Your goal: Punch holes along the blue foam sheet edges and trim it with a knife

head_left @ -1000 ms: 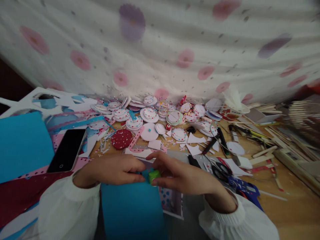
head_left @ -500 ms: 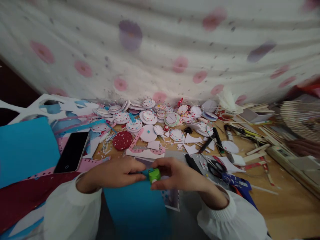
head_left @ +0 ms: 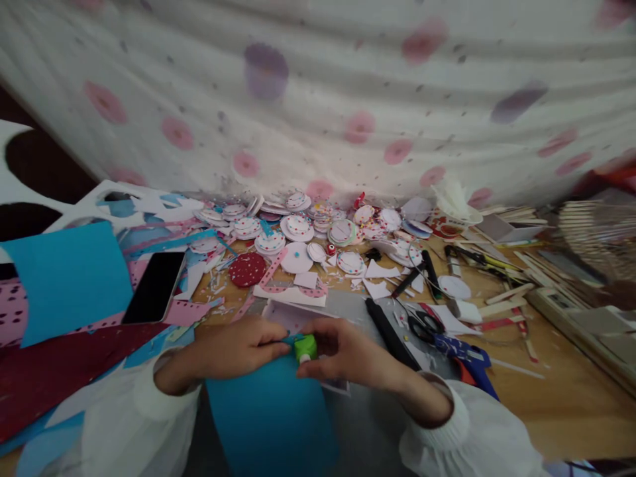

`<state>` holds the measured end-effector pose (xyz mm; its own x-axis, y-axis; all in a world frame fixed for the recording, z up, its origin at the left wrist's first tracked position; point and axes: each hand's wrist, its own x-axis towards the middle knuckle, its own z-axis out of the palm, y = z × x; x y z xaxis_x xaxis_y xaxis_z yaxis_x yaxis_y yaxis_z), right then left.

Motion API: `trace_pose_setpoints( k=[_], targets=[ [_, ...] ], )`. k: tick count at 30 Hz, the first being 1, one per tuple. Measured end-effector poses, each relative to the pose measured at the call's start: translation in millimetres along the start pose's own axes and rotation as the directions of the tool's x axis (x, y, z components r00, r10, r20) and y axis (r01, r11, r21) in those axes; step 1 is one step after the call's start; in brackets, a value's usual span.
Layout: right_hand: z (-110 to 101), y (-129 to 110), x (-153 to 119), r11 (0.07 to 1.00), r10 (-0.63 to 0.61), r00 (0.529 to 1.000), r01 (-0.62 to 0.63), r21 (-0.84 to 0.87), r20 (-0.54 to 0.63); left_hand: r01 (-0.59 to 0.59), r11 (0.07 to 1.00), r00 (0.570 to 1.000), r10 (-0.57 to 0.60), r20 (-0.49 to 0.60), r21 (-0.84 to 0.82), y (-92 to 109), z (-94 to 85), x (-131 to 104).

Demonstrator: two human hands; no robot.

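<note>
My left hand (head_left: pixel 233 348) pinches the top edge of a blue sheet (head_left: pixel 271 424), which hangs down toward me, slightly curved. My right hand (head_left: pixel 348 351) has its thumb and fingers closed around a small green punch (head_left: pixel 305 346) with a white part underneath. The punch sits at the sheet's upper edge, close to my left fingertips; how far the sheet goes into it is hidden. Behind my hands a shallow white and pink tray-like piece (head_left: pixel 284 314) lies on a grey mat (head_left: pixel 370 414), partly covered by them.
Stacked paper discs with coloured dots (head_left: pixel 298 226) crowd the back. On the left lie a phone (head_left: pixel 155 288), a second blue sheet (head_left: pixel 72 281) and dark red material (head_left: pixel 59 377). Scissors (head_left: pixel 426 323), a blue glue gun (head_left: pixel 462 354) and wooden sticks (head_left: pixel 507 303) are on the right.
The view has shifted slightly, showing more of the tray-like piece. Both hands keep their hold on the blue sheet and the green punch, with little movement.
</note>
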<state>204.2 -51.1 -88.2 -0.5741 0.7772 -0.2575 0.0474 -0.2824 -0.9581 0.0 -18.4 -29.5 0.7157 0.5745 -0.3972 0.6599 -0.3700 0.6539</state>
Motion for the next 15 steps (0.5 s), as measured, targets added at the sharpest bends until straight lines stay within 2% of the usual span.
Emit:
trace_pose_setpoints(
  k=[7, 15],
  targets=[
    [12, 1, -1, 0.984, -0.079, 0.993, 0.064, -0.166, -0.091, 0.021, 0.999, 1.0, -0.021, 0.006, 0.029, 2, 7.1, -9],
    [17, 0, -7, 0.877, -0.2, 0.954, 0.073, -0.475, -0.223, -0.04, 0.999, 0.999, 0.041, -0.017, 0.03, -7, 15.0, -5]
  ],
)
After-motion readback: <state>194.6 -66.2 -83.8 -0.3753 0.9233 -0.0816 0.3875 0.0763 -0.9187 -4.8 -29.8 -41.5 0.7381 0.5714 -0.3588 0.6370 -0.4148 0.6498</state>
